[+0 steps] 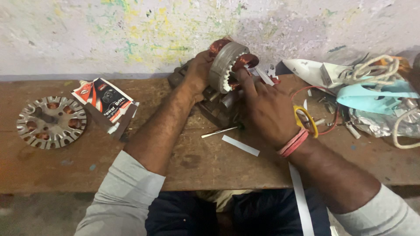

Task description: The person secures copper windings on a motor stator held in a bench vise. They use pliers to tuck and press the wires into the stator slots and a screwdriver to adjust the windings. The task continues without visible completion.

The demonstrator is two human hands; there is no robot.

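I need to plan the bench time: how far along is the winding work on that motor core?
Done: some slots of the stator core already carry copper coils. In hand: the left hand steadies the core while the right hand works at its toothed face. Left: several teeth look bare; paper strips lie unused on the bench.

Round slotted metal disc (51,122) at 9 o'clock, small printed box (105,104) just right of it. White paper strip (240,145) near centre. Tangle of cords and pale blue plastic (375,92) at 3 o'clock. Wooden bench (210,168).
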